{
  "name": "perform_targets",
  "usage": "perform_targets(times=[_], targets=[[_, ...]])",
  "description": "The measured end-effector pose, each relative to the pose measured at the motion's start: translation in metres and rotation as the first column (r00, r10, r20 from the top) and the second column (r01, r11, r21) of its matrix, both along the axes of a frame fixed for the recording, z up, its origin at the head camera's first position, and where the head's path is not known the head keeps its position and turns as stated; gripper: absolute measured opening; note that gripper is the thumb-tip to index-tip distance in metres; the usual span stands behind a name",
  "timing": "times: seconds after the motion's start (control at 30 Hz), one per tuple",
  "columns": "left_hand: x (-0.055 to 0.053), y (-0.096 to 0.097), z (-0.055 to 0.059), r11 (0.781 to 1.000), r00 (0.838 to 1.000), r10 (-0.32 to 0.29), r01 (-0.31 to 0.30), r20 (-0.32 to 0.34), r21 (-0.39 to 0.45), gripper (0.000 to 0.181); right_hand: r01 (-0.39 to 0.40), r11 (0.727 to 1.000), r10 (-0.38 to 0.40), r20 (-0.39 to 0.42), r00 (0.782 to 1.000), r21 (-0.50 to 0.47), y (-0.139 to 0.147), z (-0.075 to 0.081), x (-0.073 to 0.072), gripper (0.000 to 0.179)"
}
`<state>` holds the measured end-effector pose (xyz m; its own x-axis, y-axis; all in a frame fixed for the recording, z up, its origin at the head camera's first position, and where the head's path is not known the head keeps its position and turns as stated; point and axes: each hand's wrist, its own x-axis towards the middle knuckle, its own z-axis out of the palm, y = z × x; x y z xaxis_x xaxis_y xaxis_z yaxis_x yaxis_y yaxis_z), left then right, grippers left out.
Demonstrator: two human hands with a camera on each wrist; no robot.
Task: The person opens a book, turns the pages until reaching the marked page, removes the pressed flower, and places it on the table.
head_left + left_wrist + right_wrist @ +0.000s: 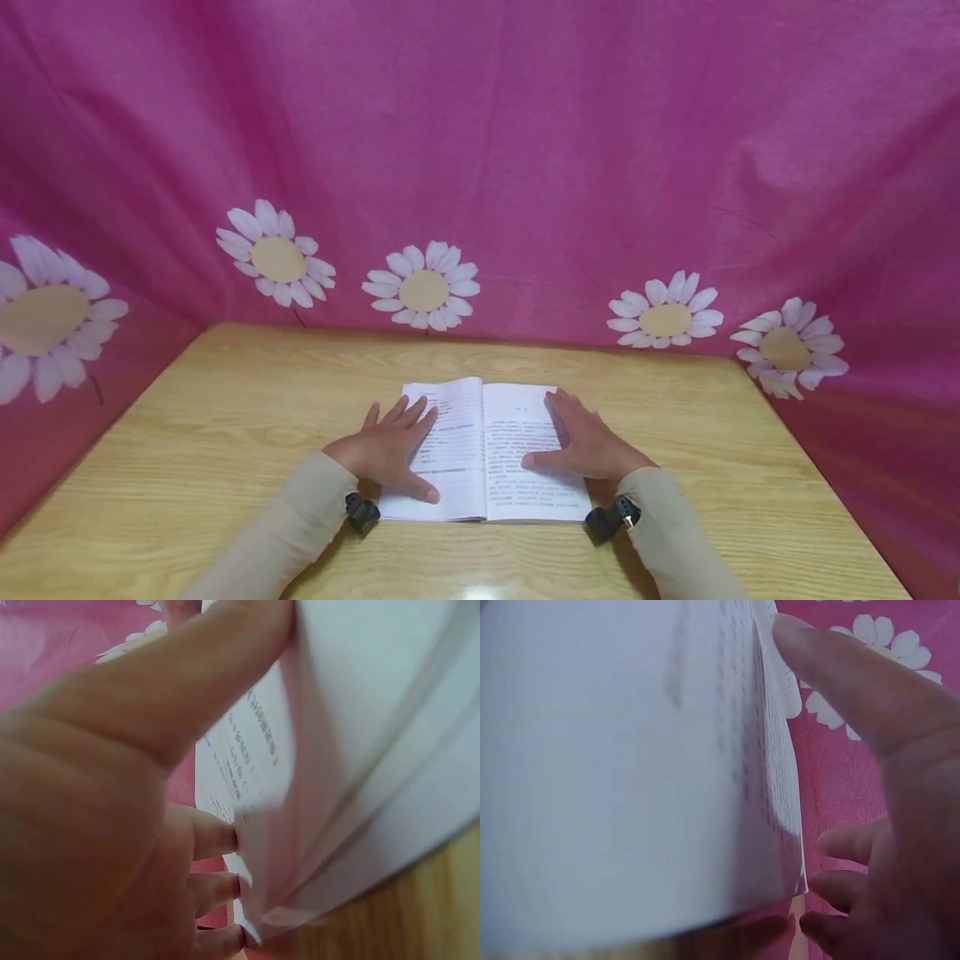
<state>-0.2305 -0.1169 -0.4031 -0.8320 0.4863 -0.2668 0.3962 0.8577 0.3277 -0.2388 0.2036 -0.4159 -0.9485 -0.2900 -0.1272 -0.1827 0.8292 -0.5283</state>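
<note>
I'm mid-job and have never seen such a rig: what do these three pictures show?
No machine here: a person's left hand and right hand, both bare. The wide picture comes from a camera on the head; the close ones from the left wrist camera and right wrist camera. An open book lies on a wooden table, before a flowered pink cloth. The left hand lies over the left page, the right over the right page at its outer edge. Neither appears to grip anything.

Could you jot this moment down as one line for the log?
left hand: fingers spread over left page | right hand: thumb over right page | book: open on wooden table | behind: pink cloth with white flowers
</note>
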Motion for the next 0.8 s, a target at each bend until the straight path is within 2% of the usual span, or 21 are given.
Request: perform_targets(times=[0.3,0.43,0.67,0.8], targets=[[-0.0018,-0.0037,0.0018,1.000,1.000,0.018,-0.018,0.005,0.005,0.127,0.015,0.998,-0.014,-0.012,1.000,0.055,-0.0044,-0.0008,-0.0005,0.122],[-0.0030,-0.0028,0.0031,1.000,1.000,0.015,-0.015,0.014,0.011,0.128,0.030,0.999,-0.030,-0.002,1.000,0.046,-0.0034,0.0011,-0.0003,0.123],[-0.0031,-0.0034,-0.0013,1.000,1.000,0.016,-0.017,0.017,0.017,0.129,0.034,0.999,-0.035,0.011,0.999,0.027,-0.0036,0.0012,-0.0005,0.120],[-0.0029,-0.0045,-0.0036,0.999,1.000,0.021,-0.021,0.021,0.033,0.128,0.020,0.999,-0.019,0.028,0.999,-0.035,-0.0035,0.0018,0.0005,0.118]])
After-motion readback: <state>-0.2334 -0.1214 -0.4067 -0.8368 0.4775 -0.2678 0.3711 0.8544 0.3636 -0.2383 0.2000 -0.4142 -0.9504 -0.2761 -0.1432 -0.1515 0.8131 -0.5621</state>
